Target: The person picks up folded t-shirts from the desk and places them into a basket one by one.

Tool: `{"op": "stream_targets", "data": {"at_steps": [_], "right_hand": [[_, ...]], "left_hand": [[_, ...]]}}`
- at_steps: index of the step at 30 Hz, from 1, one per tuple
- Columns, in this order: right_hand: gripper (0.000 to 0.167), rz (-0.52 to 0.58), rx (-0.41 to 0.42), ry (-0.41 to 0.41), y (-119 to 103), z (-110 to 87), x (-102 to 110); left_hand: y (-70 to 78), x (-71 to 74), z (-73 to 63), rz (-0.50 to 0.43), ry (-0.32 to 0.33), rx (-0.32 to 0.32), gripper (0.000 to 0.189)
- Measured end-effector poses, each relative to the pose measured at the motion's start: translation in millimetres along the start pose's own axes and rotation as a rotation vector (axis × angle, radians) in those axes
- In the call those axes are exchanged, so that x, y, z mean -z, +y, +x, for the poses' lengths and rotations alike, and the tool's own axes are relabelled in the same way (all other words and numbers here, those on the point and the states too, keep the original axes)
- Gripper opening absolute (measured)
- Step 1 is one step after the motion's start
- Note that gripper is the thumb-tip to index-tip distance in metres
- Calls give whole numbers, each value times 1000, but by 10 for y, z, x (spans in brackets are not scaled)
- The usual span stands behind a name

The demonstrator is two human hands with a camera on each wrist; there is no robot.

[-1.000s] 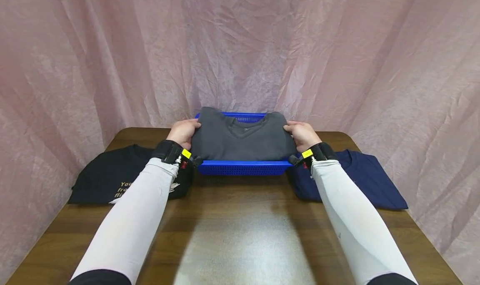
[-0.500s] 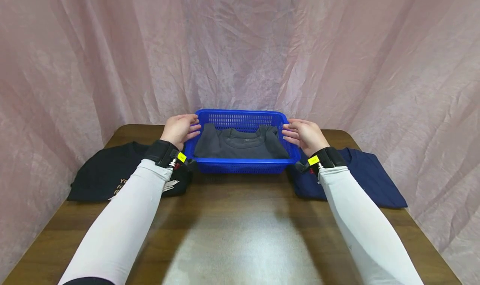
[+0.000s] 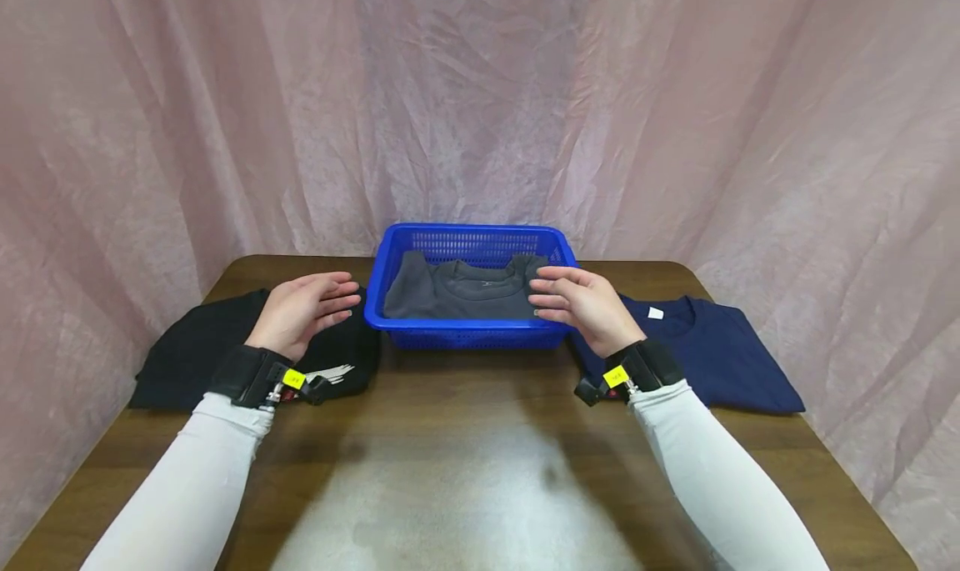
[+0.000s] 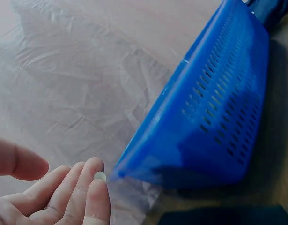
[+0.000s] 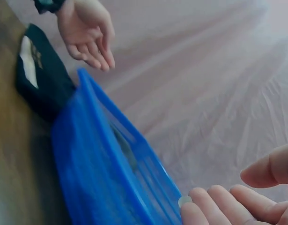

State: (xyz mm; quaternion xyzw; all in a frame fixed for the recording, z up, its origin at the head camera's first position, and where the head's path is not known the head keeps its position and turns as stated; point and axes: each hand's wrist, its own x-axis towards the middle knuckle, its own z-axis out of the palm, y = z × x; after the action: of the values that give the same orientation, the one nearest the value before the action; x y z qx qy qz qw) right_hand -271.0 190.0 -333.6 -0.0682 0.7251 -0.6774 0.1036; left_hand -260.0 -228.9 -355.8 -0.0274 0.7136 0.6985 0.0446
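A dark grey T-shirt [image 3: 480, 292], folded with its neckline toward the back, lies inside the blue plastic basket [image 3: 472, 324]. My left hand [image 3: 303, 308] hovers over the black T-shirt [image 3: 187, 354] at the left, its fingers extended toward the basket and holding nothing. Over the basket's right front corner is my right hand [image 3: 585, 304], also with nothing in it, its fingertips overlapping the grey shirt in the head view. Beneath and beyond the right wrist lies a folded navy T-shirt [image 3: 720, 354] with a white neck label. In the left wrist view, the thumb stands apart from the fingers [image 4: 78, 197].
The basket stands toward the back of a brown wooden table [image 3: 450, 438] with rounded far corners. A pink curtain [image 3: 480, 96] hangs behind and on both sides. White print shows on the black shirt.
The hands lowered the grey T-shirt into the basket and let go. Since then, the left hand has drawn back leftward over the black shirt, and the right hand has shifted slightly left and nearer.
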Motion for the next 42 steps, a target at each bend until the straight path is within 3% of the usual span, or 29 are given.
{"op": "stream_targets", "data": {"at_steps": [5,12,17,21,23,27,29,32,35,37,40,42], "right_hand": [[42,19,27,-48,115,-137,-221],[38,43,22,-118,315,-246,-536],[40,40,-1,-169,470,-251,-764],[42,56,-26,-194,598,-201,-964],[41,64,-47,-201,659,-164,-1071],[39,53,-78,-218,764,-95,-1276],[38,46,-90,-221,808,-68,-1366],[37,37,-106,-224,873,-26,-1494],[36,41,-130,-215,932,13,-1618],[35,50,-146,-207,970,36,-1697],[35,63,-165,-198,1008,62,-1807],[35,73,-174,-185,1016,76,-1878]], "left_hand": [[-159,190,-183,33,1,-14,55],[-394,438,-396,158,19,-10,54],[-532,679,-541,228,38,-5,55],[-595,913,-660,245,95,8,54],[-621,1037,-719,214,130,13,45],[-654,1286,-839,64,157,8,20],[-669,1401,-885,-16,158,-2,24],[-697,1545,-928,-32,198,-16,26],[-731,1672,-949,4,280,-4,18],[-743,1742,-963,112,346,27,32],[-723,1818,-976,289,458,117,58],[-691,1850,-969,382,523,176,65]]}}
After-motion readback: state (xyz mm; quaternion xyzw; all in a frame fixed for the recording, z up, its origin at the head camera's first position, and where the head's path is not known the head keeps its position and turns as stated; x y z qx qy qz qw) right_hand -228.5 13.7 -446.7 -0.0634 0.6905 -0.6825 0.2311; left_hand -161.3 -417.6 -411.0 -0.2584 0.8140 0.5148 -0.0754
